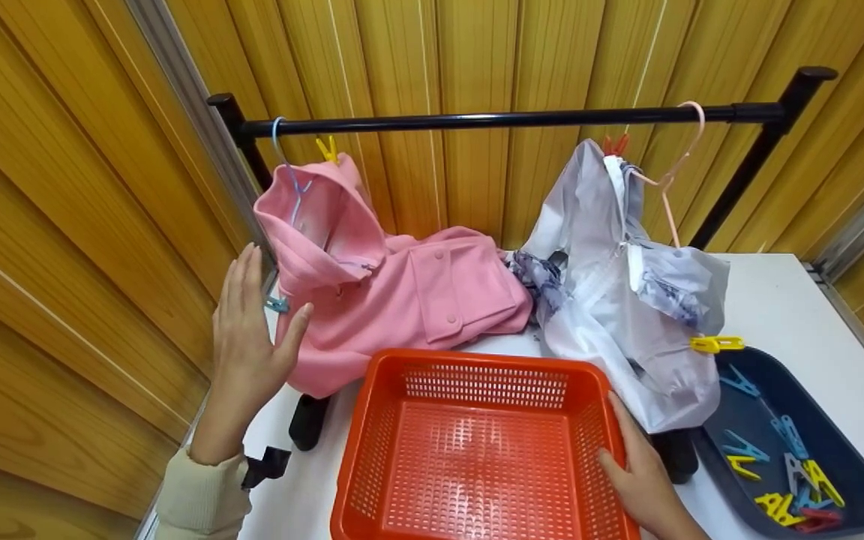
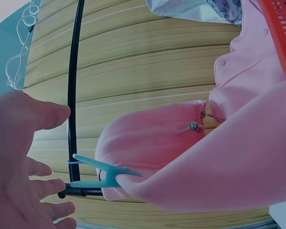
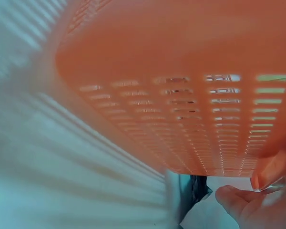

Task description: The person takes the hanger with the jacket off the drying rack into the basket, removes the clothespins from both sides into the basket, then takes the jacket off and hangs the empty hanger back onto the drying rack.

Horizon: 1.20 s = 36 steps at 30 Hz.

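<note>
Hands [image 1: 248, 345] by pink garment [image 1: 376, 307] and on basket [image 1: 477, 457], rail [image 1: 439, 121] behind, peg tray [image 1: 758, 409] alongside.

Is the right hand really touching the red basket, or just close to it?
Touching. The head view shows the right hand gripping the red basket at its side, thumb over the rim.

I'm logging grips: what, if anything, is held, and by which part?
The right hand holds the red basket by its right rim; the left hand holds nothing.
</note>
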Motion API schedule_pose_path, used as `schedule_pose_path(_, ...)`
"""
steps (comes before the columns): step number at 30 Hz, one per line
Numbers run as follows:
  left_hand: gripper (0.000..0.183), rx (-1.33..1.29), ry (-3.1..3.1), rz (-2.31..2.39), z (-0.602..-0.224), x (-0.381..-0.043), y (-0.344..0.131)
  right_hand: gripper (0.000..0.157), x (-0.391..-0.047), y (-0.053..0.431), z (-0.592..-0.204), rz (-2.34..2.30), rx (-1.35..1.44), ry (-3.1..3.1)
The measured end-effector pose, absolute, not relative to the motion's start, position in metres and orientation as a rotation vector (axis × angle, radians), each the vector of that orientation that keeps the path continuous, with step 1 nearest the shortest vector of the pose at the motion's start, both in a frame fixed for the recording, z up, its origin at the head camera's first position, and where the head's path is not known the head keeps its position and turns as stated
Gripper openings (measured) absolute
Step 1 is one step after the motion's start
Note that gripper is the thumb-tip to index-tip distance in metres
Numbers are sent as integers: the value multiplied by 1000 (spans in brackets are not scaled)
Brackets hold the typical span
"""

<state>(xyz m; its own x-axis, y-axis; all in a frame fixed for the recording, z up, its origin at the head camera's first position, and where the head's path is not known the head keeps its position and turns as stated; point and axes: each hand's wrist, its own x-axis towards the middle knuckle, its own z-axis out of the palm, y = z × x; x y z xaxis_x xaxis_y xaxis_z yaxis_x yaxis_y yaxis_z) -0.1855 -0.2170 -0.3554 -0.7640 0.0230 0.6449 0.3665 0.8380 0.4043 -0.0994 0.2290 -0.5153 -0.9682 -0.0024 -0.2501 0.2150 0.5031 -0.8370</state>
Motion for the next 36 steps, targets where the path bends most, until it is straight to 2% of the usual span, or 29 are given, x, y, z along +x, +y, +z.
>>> schedule_pose_path(4,88,-244,-2392,-748,-358,-188,-220,92,-98,231,-518,-1492,219,2459)
schedule_pose_path(13,96,-180,-2404,-872,-368,-195,-219,82,-94,230,-519,-1456,123,2632)
schedule_pose_path(21,104,-63,-2380,-993,-378,-201,-217,82,-96,229,-519,-1512,158,2554)
schedule_pose_path(29,104,53,-2388,-1114,-387,-210,-222,81,-95,228,-520,-1524,165,2565)
schedule_pose_path(36,96,88,-2431,-1155,-392,-217,-226,81,-96,228,-522,-1576,189,2509)
